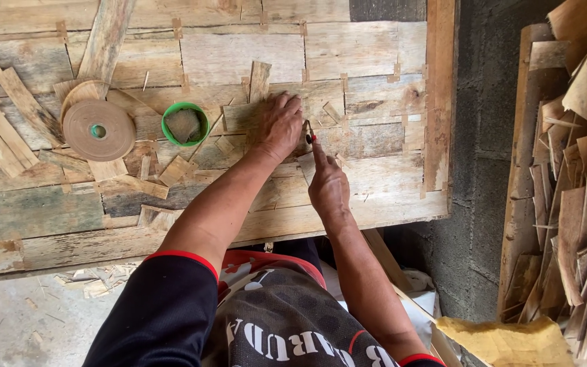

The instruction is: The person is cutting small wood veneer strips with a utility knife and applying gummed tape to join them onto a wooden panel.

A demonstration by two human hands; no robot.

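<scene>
Where the view begins, nearest me: black sleeves with red cuffs; the lower right arm is cut off by the frame's edge.
Right hand: the right hand [328,188] is closed around a small red-tipped tool [310,134]; its blade is too small to make out.
Left hand: just beyond and left of the right, the left hand [277,125] lies flat, fingers spread, pressing down on a thin veneer sheet [242,117]; what sits under the palm is hidden.
Work surface: a patchwork veneer panel [368,61] lies under both hands.
Left of the left hand: a green cup [185,124], contents unclear, then a roll of brown tape [98,129].
Far right of the right hand: stacked veneer scraps [579,170], partly out of frame.
</scene>
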